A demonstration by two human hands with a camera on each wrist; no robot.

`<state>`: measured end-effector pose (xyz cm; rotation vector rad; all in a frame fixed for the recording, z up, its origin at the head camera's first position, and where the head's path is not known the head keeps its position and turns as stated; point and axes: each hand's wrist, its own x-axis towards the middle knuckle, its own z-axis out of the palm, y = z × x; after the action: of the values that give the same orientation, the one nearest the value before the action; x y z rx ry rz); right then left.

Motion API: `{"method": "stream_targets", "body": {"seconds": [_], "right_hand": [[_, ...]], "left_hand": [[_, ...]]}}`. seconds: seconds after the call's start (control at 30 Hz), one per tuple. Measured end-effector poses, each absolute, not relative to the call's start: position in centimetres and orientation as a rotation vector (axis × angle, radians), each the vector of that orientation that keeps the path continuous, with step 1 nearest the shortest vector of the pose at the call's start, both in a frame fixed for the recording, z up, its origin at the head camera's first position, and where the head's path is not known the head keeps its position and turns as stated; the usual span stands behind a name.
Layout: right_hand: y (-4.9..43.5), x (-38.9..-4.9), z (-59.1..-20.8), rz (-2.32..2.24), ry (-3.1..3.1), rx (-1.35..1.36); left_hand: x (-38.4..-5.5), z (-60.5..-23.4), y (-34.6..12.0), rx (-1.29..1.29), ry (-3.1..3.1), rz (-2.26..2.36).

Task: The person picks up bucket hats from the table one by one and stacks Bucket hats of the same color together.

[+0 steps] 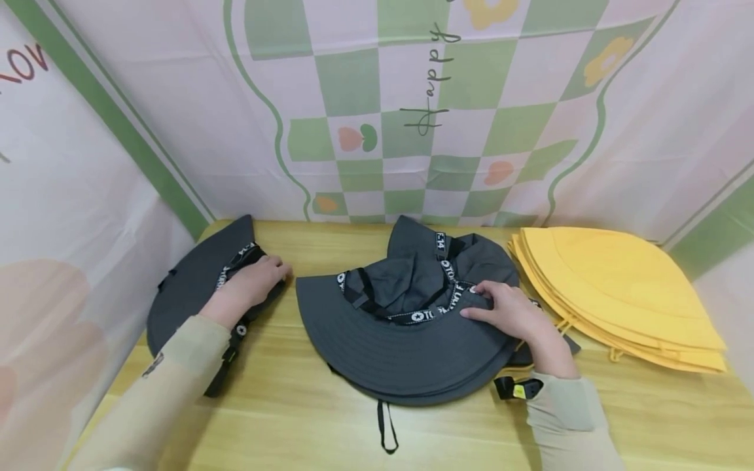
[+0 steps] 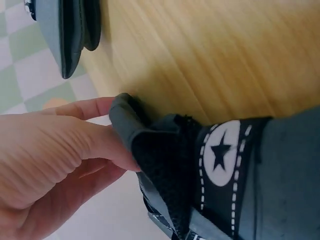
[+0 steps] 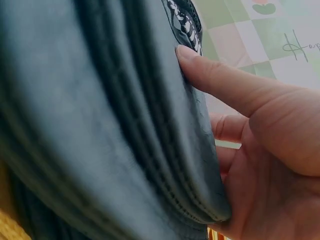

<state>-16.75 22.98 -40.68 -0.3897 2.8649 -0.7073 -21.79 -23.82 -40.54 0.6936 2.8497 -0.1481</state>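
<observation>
At the left of the table a dark grey sun hat [image 1: 191,288] stands half folded, its patterned inner band showing. My left hand [image 1: 254,281] grips its crown; in the left wrist view, thumb and fingers pinch the bunched grey cloth [image 2: 127,120] beside a star-printed band [image 2: 220,152]. Mid-table lie stacked dark grey hats [image 1: 406,353], folded, with lettered bands and a black strap loop [image 1: 385,425]. My right hand [image 1: 518,314] holds their right side. In the right wrist view the thumb [image 3: 220,75] presses the layered grey cloth [image 3: 145,115], with fingers partly hidden behind it.
Several folded yellow hats [image 1: 618,288] lie stacked at the right, close to my right forearm. A black buckle with a yellow mark [image 1: 518,389] lies by the right cuff. A printed cloth wall [image 1: 412,131] rises behind the wooden table [image 1: 294,412], another at the left.
</observation>
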Motion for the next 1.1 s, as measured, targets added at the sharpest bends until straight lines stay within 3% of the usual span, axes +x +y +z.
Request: {"method": "stream_targets", "body": {"seconds": [0.23,0.67,1.1], "right_hand": [[23.3,-16.7,-40.7,-0.644,2.817,-0.317],[23.4,-17.0,-40.6,-0.663,2.789,-0.386],[23.5,-17.1,-40.6,-0.751,2.867,-0.435]], "left_hand": [[-21.7,-39.6,-24.5,0.726,2.914,-0.171],[-20.5,-37.5,-27.5,0.945,2.995,0.261],[-19.5,-35.0,-27.0,1.05,2.89,0.481]]}}
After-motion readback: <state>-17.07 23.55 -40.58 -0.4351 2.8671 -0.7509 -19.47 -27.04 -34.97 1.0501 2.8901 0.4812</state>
